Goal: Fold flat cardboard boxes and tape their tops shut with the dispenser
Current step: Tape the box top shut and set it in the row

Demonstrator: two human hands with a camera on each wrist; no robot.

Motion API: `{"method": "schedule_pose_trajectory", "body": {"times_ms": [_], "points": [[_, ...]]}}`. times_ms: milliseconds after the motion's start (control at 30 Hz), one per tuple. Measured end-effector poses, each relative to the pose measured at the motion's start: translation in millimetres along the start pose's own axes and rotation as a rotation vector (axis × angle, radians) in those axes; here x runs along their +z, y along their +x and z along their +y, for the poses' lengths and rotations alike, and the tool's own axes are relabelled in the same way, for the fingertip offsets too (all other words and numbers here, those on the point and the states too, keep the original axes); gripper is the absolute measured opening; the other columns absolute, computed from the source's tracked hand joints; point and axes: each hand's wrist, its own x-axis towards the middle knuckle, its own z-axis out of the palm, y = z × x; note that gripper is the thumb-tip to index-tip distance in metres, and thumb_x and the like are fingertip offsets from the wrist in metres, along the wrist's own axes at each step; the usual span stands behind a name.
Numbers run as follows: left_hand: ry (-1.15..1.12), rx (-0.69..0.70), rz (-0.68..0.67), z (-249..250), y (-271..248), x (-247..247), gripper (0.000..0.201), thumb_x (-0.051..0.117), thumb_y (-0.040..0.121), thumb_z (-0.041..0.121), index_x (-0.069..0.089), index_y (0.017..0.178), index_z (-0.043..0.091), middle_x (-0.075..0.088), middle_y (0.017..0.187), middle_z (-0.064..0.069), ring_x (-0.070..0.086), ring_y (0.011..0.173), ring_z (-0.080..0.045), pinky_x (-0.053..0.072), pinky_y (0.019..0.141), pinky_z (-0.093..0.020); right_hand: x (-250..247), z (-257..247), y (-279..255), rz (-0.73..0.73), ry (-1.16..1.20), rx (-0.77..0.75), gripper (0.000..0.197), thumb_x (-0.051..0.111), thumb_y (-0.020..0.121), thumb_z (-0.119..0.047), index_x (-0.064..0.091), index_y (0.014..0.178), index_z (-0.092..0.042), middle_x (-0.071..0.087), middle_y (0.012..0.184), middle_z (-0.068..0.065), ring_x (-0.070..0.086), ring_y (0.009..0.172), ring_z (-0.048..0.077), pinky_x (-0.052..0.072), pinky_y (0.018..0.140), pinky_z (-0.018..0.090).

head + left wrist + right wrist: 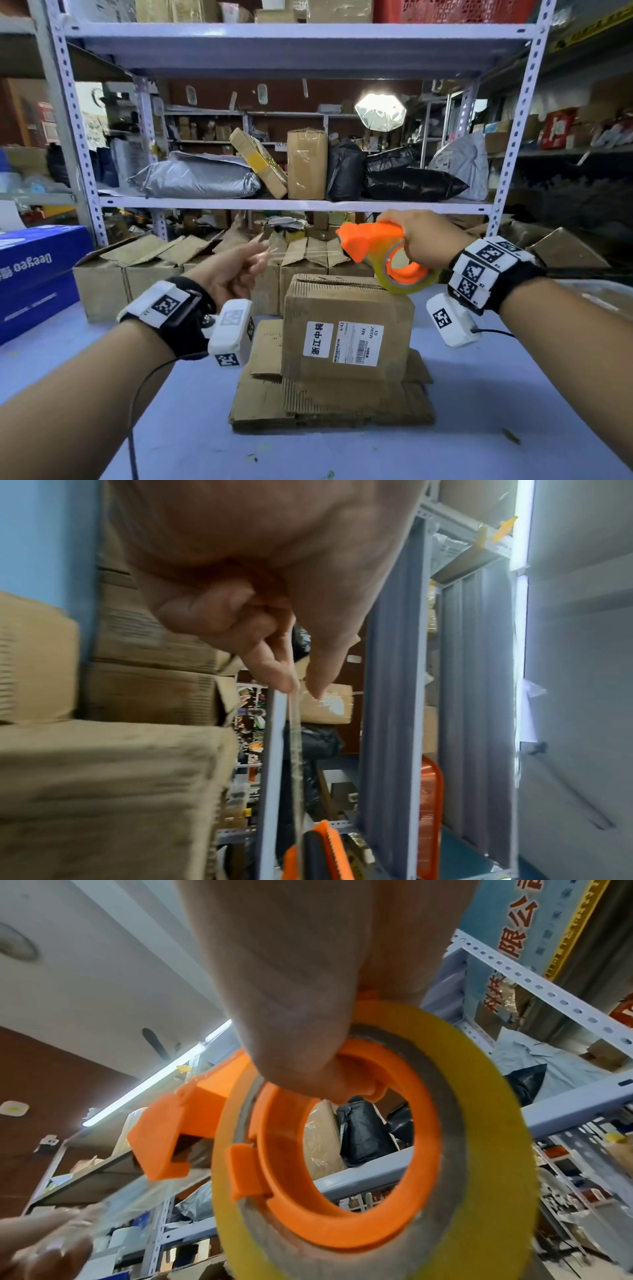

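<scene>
While the right hand (419,240) grips the orange plastic tape dispenser (380,253) and the left hand (229,274) pinches its clear tape strip (301,251), 1 folded brown cardboard box (346,325) stands centre on flat ones, top untaped.

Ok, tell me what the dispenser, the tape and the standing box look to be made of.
Dispenser: apparently moulded plastic, matte orange, with uniform colour and crisp edges.
Tape: looks like clear plastic film, yellowish when wound on the roll, see-through where pulled out.
Standing box: corrugated cardboard, worn brown, ribs showing through its surface.
</scene>
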Motion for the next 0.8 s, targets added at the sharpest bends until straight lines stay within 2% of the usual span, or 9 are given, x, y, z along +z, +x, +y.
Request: {"method": "schedule_pose_trajectory", "body": {"times_ms": [100, 200, 267, 400, 600, 800], "points": [[-0.019, -0.041, 0.035, -24.4, 10.1, -2.1, 0.026, 0.066, 0.092, 0.038, 0.056, 0.075, 0.021, 0.049, 0.048, 0.008, 0.028, 0.031, -0.002, 0.018, 0.029, -0.012, 2.2, -3.7, -0.6, -0.012, 0.016, -0.029, 0.063, 0.067, 0.078, -0.008, 0.052, 0.132, -0.036, 0.064, 0.116, 0.004, 0.059, 0.100, 0.027, 0.049, 0.080, 0.039], [-0.034, -0.084, 0.036, -44.1, 15.9, -7.7, 0.021, 0.068, 0.092, 0.034, 0.059, 0.079, 0.020, 0.052, 0.057, 0.008, 0.028, 0.032, -0.003, 0.020, 0.029, -0.014, 4.9, -10.9, -4.6, 0.021, 0.001, -0.063, 0.059, 0.065, 0.079, -0.014, 0.051, 0.132, -0.036, 0.061, 0.117, 0.005, 0.058, 0.105, 0.029, 0.049, 0.086, 0.043], [-0.013, -0.116, 0.037, -55.5, 18.0, -9.1, 0.024, 0.068, 0.092, 0.035, 0.057, 0.078, 0.019, 0.047, 0.063, 0.009, 0.027, 0.033, -0.004, 0.021, 0.029, -0.016, 5.4, -15.0, -7.2, 0.045, -0.018, -0.085, 0.057, 0.063, 0.080, -0.016, 0.052, 0.132, -0.035, 0.061, 0.117, 0.006, 0.058, 0.105, 0.030, 0.049, 0.088, 0.044], [-0.006, -0.152, 0.016, -71.0, 22.4, -3.3, 0.025, 0.061, 0.098, 0.036, 0.056, 0.083, 0.017, 0.051, 0.058, 0.010, 0.026, 0.033, -0.003, 0.020, 0.028, -0.015, 4.4, -18.6, -8.6, 0.041, -0.012, -0.077, 0.057, 0.062, 0.079, -0.014, 0.053, 0.132, -0.033, 0.061, 0.114, 0.007, 0.057, 0.104, 0.031, 0.049, 0.089, 0.046], [-0.122, -0.028, 0.096, -64.0, 24.4, 2.5, 0.015, 0.061, 0.099, 0.031, 0.058, 0.086, 0.023, 0.052, 0.059, 0.009, 0.024, 0.034, -0.003, 0.018, 0.029, -0.013, 2.4, -17.0, -8.4, 0.016, 0.011, -0.052, 0.056, 0.065, 0.079, -0.014, 0.054, 0.131, -0.034, 0.062, 0.120, 0.004, 0.057, 0.108, 0.028, 0.049, 0.091, 0.044], [-0.216, 0.027, 0.123, -57.8, 23.3, 6.0, 0.010, 0.060, 0.100, 0.028, 0.062, 0.090, 0.023, 0.052, 0.061, 0.009, 0.024, 0.035, -0.004, 0.020, 0.028, -0.015, 4.0, -12.3, -8.5, 0.023, 0.074, -0.023, 0.056, 0.060, 0.077, -0.008, 0.056, 0.126, -0.035, 0.064, 0.112, 0.001, 0.057, 0.098, 0.025, 0.047, 0.080, 0.038]]}}
